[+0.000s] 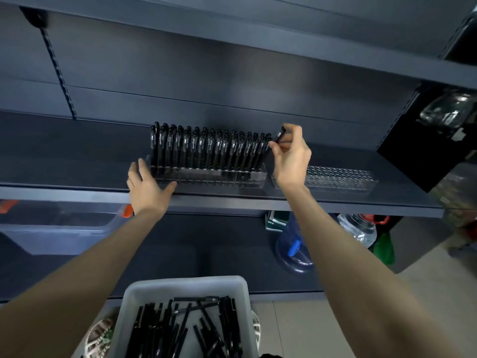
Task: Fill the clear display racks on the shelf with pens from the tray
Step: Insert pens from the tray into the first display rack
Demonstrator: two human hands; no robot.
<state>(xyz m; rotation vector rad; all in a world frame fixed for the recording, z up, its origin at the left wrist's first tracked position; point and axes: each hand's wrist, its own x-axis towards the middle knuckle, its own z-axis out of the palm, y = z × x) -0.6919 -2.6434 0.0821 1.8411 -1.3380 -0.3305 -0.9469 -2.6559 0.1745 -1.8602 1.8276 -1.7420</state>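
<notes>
A large blue water jug [293, 250] stands low down. Just above and left of the jug sits a green box [275, 221]. Right of it stand a clear bottle with a red cap [358, 228] and a green bag [384, 248]. Far left of the jug lies a clear storage bin with orange latches [59, 223].

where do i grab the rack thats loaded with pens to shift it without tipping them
Take the loaded rack by its low clear base at the two short ends, coming in from the sides. The pens stand upright and crowd the top, so a grip from above would likely knock them. The left hand is at the left end.
</notes>
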